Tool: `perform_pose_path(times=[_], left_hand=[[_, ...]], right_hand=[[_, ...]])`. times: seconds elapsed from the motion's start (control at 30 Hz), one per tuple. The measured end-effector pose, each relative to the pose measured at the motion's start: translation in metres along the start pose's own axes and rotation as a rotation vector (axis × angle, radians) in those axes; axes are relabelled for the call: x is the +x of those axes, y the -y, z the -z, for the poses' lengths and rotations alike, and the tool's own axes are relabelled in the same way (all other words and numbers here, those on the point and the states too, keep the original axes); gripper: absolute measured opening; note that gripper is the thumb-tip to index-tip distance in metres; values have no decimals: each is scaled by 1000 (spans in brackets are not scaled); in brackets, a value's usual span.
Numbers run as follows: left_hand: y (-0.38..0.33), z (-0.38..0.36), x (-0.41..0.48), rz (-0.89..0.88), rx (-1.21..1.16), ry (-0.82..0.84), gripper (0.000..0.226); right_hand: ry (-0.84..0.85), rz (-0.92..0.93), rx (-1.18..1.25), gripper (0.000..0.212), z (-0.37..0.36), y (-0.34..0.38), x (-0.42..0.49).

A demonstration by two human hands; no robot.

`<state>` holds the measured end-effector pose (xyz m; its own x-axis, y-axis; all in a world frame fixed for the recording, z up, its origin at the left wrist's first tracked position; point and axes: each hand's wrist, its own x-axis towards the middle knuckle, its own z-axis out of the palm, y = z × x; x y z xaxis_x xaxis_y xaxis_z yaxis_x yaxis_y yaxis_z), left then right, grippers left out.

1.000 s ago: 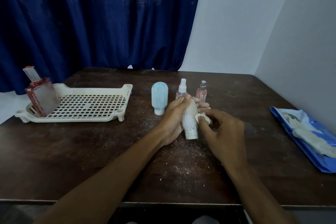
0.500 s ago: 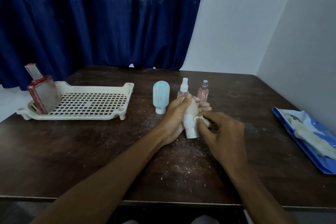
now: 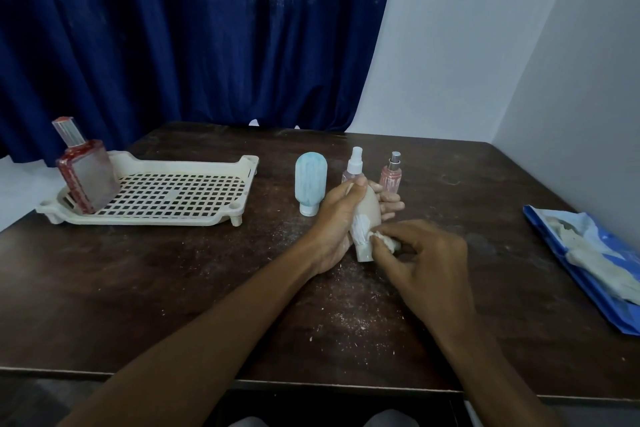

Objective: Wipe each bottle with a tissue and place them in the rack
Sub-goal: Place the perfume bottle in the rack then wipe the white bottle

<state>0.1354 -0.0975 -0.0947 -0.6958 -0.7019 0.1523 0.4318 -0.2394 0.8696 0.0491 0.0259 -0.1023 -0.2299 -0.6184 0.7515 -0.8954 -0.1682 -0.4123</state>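
Note:
My left hand [image 3: 337, 222] grips a beige squeeze bottle [image 3: 366, 224] with its cap down, at the table's middle. My right hand [image 3: 426, 260] pinches a crumpled white tissue [image 3: 384, 239] against the bottle's lower part near the cap. Behind them stand a blue tube bottle [image 3: 310, 183], a clear spray bottle [image 3: 354, 163] and a small pink spray bottle [image 3: 391, 175]. A red-edged glass bottle [image 3: 86, 173] leans in the left end of the cream rack [image 3: 166, 198].
A blue pack of tissues [image 3: 595, 263] lies at the table's right edge beside the wall. White crumbs dot the dark wooden table [image 3: 138, 281] in front of my hands. A blue curtain hangs behind the table.
My right hand has slid the tissue down the beige bottle toward its cap. My left hand keeps the same grip.

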Motion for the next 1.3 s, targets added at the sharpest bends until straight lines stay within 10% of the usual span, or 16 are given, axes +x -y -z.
perform_pose_path(times=[1.3], left_hand=[[5,-1,3,-73,118,-84,26]], right_hand=[[-28,20,-75,19,-2,-4,-4]])
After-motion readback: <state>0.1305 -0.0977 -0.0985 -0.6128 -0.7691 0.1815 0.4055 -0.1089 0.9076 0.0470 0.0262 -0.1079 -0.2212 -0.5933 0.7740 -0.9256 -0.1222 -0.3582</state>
